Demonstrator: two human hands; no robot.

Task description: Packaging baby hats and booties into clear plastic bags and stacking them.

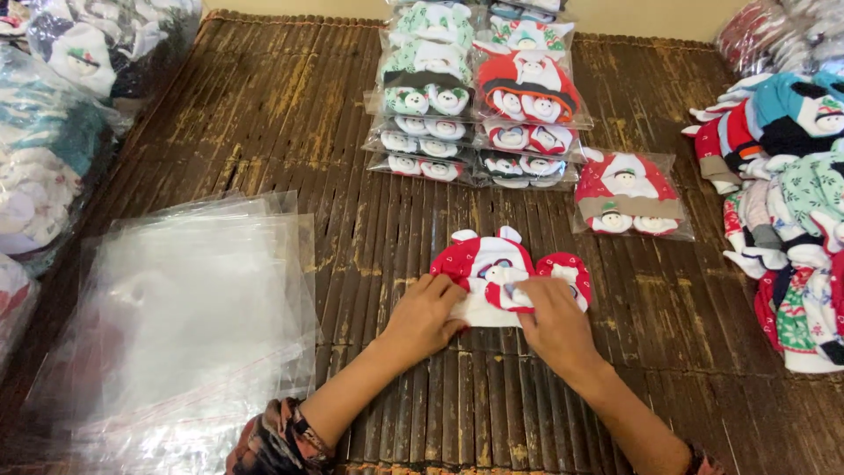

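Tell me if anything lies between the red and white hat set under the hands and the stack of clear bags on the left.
Nothing visible does. The red and white hat set lies under the left hand and right hand; between it and the clear bags there is only bare slatted mat.

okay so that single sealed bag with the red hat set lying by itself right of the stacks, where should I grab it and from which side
Probably best to take the single sealed packet by its clear plastic margin along the near, bottom edge, coming from the person's own side. It lies flat on the slatted mat, apart from the stacked packets, so that edge is free. The right hand is nearest; both hands are now on the red and white hat set.
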